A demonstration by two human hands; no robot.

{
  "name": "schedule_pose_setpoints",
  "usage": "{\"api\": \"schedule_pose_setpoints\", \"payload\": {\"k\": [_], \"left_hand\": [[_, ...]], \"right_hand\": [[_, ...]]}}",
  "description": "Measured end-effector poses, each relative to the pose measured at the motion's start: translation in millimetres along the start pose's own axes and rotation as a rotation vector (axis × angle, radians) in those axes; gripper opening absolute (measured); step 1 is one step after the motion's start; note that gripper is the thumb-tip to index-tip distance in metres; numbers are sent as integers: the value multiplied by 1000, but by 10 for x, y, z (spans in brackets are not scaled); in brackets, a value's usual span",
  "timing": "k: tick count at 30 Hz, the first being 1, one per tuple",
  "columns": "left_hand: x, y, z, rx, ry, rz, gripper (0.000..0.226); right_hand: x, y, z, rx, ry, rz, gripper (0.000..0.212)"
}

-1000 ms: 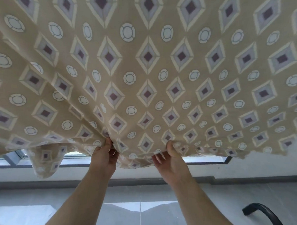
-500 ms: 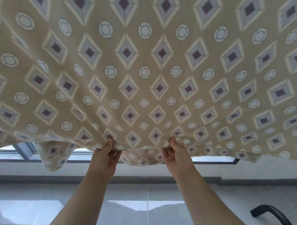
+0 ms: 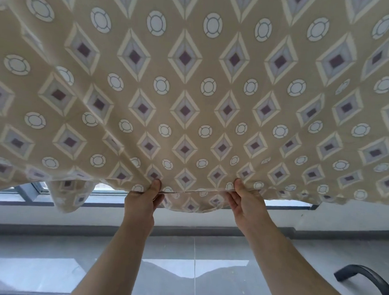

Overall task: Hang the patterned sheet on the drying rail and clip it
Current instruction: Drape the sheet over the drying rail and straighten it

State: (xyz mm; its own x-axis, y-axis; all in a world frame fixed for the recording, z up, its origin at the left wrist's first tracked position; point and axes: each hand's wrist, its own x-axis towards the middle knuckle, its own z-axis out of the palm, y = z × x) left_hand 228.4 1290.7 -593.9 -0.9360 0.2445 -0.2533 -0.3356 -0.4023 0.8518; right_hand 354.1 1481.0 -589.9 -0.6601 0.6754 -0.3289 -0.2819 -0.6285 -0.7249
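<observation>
A beige patterned sheet [image 3: 196, 91] with purple diamonds and white circles fills the upper two thirds of the view, stretched out overhead. My left hand [image 3: 142, 200] pinches its lower hem with the thumb on top. My right hand [image 3: 244, 200] pinches the same hem a little to the right. The hem runs taut between them. A loose fold of the sheet [image 3: 69, 193] droops at the left. No drying rail and no clip can be seen.
Below the sheet runs a low white wall [image 3: 52, 214] with a dark-framed window [image 3: 31, 191] above it. The floor is glossy grey tile [image 3: 184, 258]. A curved black metal frame [image 3: 366, 282] stands at the lower right.
Both hands have moved apart along the hem and drawn it tight. The sheet now lies flatter and closer to the camera, with fewer creases near the hands.
</observation>
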Motion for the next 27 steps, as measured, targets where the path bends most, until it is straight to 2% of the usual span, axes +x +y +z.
{"api": "schedule_pose_setpoints", "payload": {"k": [8, 23, 27], "left_hand": [[73, -145, 47, -30, -49, -52, 7], [236, -339, 2, -35, 29, -114, 13], [294, -338, -29, -192, -90, -200, 27]], "right_hand": [[141, 38, -62, -33, 74, -11, 4], [331, 228, -141, -42, 178, 37, 8], [343, 254, -131, 74, 110, 101, 7]]}}
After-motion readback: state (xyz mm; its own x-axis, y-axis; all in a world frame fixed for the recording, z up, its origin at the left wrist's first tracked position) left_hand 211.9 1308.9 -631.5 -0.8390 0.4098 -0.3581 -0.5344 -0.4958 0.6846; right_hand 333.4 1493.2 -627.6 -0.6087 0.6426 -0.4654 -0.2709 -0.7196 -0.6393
